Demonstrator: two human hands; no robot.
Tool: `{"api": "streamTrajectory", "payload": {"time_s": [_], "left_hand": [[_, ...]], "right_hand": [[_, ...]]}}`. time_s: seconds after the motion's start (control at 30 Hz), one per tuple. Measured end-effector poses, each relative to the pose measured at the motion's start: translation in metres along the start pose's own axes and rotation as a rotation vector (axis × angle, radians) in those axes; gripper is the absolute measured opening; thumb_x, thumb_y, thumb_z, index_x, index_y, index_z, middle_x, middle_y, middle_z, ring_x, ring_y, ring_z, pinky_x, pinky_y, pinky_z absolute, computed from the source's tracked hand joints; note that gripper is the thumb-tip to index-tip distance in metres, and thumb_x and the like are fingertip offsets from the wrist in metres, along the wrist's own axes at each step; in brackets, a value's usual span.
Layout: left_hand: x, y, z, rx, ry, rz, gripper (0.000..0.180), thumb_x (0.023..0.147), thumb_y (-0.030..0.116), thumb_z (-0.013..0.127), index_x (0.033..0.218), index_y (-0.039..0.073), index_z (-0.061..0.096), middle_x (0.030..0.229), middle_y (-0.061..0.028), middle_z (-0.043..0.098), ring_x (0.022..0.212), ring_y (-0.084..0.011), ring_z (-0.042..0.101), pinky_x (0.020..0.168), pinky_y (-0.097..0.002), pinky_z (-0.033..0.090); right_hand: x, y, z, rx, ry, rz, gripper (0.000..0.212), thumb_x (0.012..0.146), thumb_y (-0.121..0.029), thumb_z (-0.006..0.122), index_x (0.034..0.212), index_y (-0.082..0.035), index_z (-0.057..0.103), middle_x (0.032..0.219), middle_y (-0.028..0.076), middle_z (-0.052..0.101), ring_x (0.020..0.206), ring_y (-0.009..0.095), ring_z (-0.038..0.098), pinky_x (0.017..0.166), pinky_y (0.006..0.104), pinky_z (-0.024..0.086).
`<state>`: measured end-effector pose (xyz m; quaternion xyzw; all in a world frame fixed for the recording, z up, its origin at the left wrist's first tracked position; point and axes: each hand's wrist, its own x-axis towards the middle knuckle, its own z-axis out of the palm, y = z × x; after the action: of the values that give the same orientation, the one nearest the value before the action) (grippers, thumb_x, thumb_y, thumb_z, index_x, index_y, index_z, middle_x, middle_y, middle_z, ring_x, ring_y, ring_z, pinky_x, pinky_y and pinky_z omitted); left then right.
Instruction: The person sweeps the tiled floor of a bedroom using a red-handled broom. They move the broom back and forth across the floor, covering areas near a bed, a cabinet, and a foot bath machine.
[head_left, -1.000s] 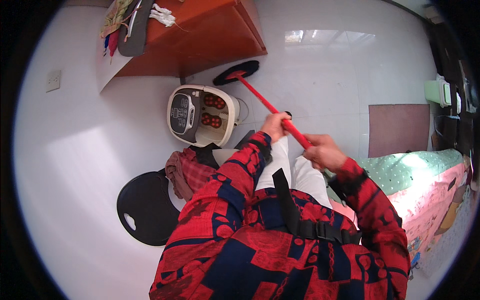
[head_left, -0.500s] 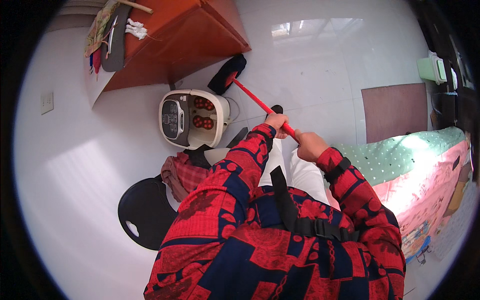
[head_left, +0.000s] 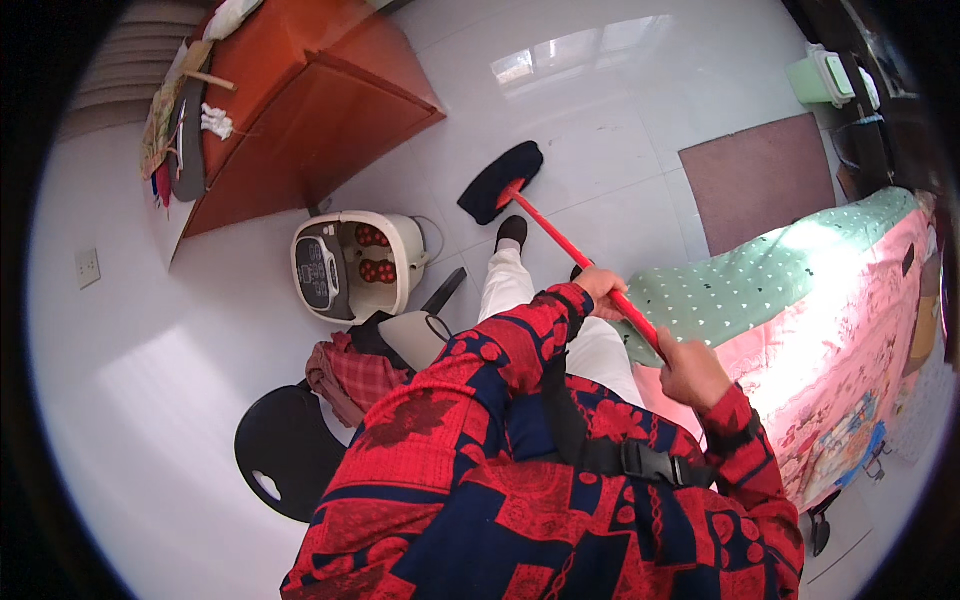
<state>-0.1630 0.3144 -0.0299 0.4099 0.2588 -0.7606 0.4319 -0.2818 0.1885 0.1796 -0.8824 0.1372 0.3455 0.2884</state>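
Observation:
A mop with a red pole and a dark, soft-looking head slants across the floor ahead of me. Its black head rests on the pale tiles just beyond my left shoe. My left hand is wrapped round the pole above my thighs. Higher up, near the pole's upper end, my right hand grips it too, close to the bed. Both my sleeves are red and navy patterned.
To the left stand an orange-brown cabinet, an electric foot bath with its cord, and a black folding stool beside red checked cloth. A bed with a green cover lies right, a brown mat beyond, and a pale green bin.
The mop head has moved away from the cabinet's corner beside the foot bath and onto more open floor. Both hands have drawn back toward the lower right with the pole. My view has shifted somewhat.

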Motion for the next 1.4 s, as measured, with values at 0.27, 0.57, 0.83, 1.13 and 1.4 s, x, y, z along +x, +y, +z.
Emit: {"api": "streamTrajectory", "payload": {"time_s": [0.27,0.57,0.83,1.13,1.4], "left_hand": [[-0.013,-0.014,0.076,0.194,0.031,0.059,0.018,0.084,0.014,0.061,0.088,-0.003,0.056,0.076,-0.0160,0.066,0.056,-0.0251,0.065,0.046,-0.0335,0.055],[-0.033,0.081,0.054,0.361,0.159,0.407,0.015,0.079,0.011,0.062,0.087,-0.001,0.058,0.076,-0.0107,0.066,0.066,-0.0215,0.067,0.053,-0.0325,0.056],[-0.080,0.117,-0.003,0.241,0.202,0.592,0.048,0.084,0.013,0.059,0.126,-0.004,0.042,0.092,-0.0123,0.064,0.080,-0.0227,0.066,0.065,-0.0322,0.051],[-0.062,0.075,-0.083,0.380,0.401,0.395,0.025,0.081,0.008,0.056,0.104,0.000,0.057,0.080,-0.0088,0.062,0.070,-0.0218,0.066,0.052,-0.0326,0.050],[-0.032,0.045,-0.021,1.533,0.289,0.874,0.051,0.072,0.006,0.061,0.122,0.002,0.050,0.108,-0.0226,0.058,0.095,-0.0400,0.058,0.079,-0.0462,0.047]], "right_hand": [[-0.080,0.025,-0.007,0.726,0.023,0.196,0.046,0.074,-0.004,0.060,0.118,0.000,0.050,0.064,0.015,0.050,0.056,0.025,0.057,0.055,0.0402,0.047],[0.012,0.029,0.018,0.821,0.196,0.170,0.048,0.076,-0.014,0.056,0.123,-0.006,0.051,0.074,0.022,0.057,0.063,0.033,0.059,0.062,0.0398,0.048],[0.242,0.029,-0.068,0.785,0.211,0.318,0.020,0.080,-0.009,0.051,0.095,0.003,0.058,0.071,0.018,0.064,0.058,0.026,0.065,0.054,0.0383,0.052],[0.261,0.028,0.005,0.356,0.363,0.338,0.028,0.078,-0.007,0.050,0.105,0.003,0.049,0.087,0.028,0.063,0.087,0.045,0.061,0.075,0.0527,0.047],[0.116,0.049,0.086,0.352,0.226,0.331,0.035,0.075,-0.005,0.052,0.109,-0.004,0.043,0.080,0.029,0.062,0.080,0.048,0.060,0.069,0.0570,0.045]]}}
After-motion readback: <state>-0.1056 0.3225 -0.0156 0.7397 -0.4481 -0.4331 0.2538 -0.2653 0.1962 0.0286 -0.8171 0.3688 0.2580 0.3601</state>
